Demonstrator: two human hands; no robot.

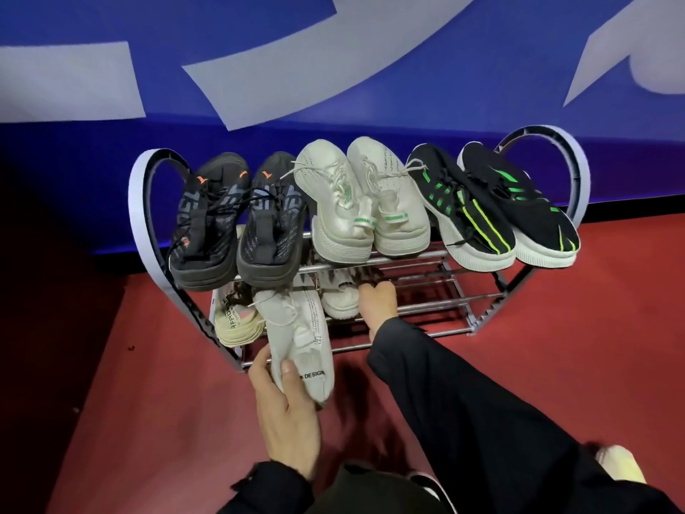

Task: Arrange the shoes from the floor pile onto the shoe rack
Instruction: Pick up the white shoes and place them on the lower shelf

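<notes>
Left hand [285, 413] gripping white sneaker [296, 339], right hand [378, 306] open on lower shelf [426, 309], six shoes above.

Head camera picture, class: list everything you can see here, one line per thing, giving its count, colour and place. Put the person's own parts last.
Shoe rack: one, silver rails with white curved ends, on the floor by the wall.
Dark sneakers: two, black-grey with orange marks, top shelf left.
Pale sneakers: two, off-white with green tabs, top shelf middle.
Black-green sneakers: two, black with green stripes, white soles, top shelf right.
Yellowish sneaker: one, lower shelf left.
White sneaker: one, lower shelf, beside the right hand.
Held sneaker: one, white, at lower shelf front.
Floor: red.
Wall: blue with white shapes.
Left hand: grips the held sneaker's heel.
Right hand: reaches onto the lower shelf.
</notes>
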